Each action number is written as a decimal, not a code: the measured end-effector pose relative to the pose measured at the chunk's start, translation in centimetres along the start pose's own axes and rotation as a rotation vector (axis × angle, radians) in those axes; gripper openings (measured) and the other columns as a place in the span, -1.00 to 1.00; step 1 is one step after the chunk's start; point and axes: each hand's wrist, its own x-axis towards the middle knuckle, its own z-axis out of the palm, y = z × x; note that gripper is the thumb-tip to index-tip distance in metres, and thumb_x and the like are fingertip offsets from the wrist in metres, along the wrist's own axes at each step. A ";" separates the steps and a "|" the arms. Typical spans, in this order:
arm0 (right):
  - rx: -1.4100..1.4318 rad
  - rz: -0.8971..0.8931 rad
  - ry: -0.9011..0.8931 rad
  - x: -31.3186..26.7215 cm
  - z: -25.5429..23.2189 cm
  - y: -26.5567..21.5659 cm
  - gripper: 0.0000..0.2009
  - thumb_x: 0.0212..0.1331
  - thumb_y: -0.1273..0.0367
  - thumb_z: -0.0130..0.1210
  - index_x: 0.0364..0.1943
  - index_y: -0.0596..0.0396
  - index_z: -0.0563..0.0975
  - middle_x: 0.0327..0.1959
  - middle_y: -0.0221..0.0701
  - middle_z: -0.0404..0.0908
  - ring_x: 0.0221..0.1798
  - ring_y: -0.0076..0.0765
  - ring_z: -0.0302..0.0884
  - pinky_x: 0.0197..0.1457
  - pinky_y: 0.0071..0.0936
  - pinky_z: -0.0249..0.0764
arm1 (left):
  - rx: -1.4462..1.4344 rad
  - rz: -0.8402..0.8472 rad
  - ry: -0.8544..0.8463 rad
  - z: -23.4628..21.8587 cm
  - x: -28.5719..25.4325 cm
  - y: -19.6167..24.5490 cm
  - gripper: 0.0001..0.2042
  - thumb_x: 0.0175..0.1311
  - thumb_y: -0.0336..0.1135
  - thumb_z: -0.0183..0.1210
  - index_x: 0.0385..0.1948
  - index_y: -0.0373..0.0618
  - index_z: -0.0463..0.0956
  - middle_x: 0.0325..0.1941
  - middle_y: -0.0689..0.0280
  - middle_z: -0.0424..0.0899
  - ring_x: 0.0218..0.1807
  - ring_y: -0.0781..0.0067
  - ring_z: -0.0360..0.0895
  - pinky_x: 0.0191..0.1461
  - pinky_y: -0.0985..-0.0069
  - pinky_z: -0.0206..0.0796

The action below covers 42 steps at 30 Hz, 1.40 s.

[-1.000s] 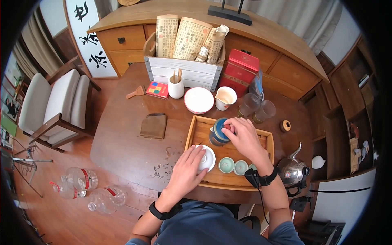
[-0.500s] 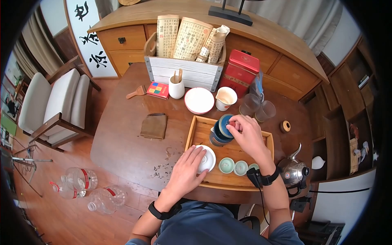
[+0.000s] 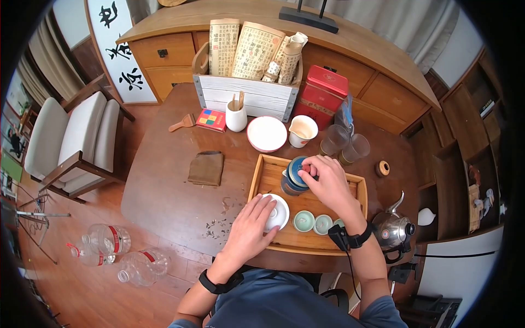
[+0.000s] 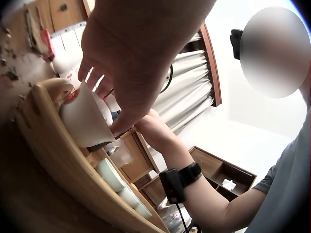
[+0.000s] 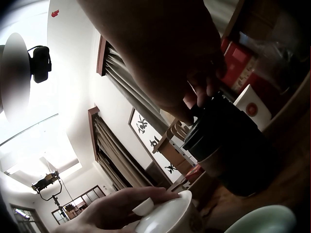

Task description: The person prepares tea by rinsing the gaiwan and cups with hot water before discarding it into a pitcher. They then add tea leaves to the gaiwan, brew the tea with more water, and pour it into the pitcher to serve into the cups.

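Note:
A white lidded tea bowl (image 3: 280,212) stands in the wooden tea tray (image 3: 306,250), near its left side. My left hand (image 3: 250,225) is around this bowl, fingers along the far rim and thumb on the near side, as the left wrist view also shows. Behind it stands a dark blue tea canister (image 3: 292,187) with a blue lid (image 3: 296,168). My right hand (image 3: 331,185) pinches the lid's red knob (image 3: 307,169) from above. In the right wrist view the lid sits close over the canister (image 5: 238,150).
Pale green cups (image 3: 303,221) line the tray's near side. A metal kettle (image 3: 389,228) stands to its right. Beyond the tray are a white bowl (image 3: 267,134), a pitcher (image 3: 302,131) and clear glasses (image 3: 355,148). A folded brown cloth (image 3: 206,168) and tea leaves (image 3: 216,228) lie left.
The right hand lifted the lid up and to the right off the canister, then brought it back down over the mouth. The left hand has stayed at the tea bowl.

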 end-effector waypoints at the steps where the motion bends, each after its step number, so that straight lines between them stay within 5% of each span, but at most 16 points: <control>1: 0.000 0.004 -0.005 0.0 -0.1 -0.1 -0.80 0.29 0.29 0.34 -0.20 0.10 0.62 -0.35 -0.35 0.62 -0.20 -0.14 0.55 -0.03 -0.20 0.37 | 0.001 0.000 -0.002 0.0 0.0 0.0 -0.38 0.26 -0.22 0.43 0.34 -0.24 0.47 0.50 0.05 0.51 0.57 -0.15 0.35 0.57 0.07 0.29; 42: 0.007 -0.002 0.059 -0.3 0.4 0.0 -0.82 0.26 0.34 0.34 -0.16 0.10 0.65 -0.32 -0.36 0.62 -0.19 -0.15 0.56 -0.05 -0.21 0.38 | -0.051 -0.027 -0.012 0.2 -0.4 -0.1 -0.41 0.33 -0.22 0.38 0.37 -0.22 0.45 0.54 0.06 0.45 0.63 -0.12 0.28 0.61 0.10 0.26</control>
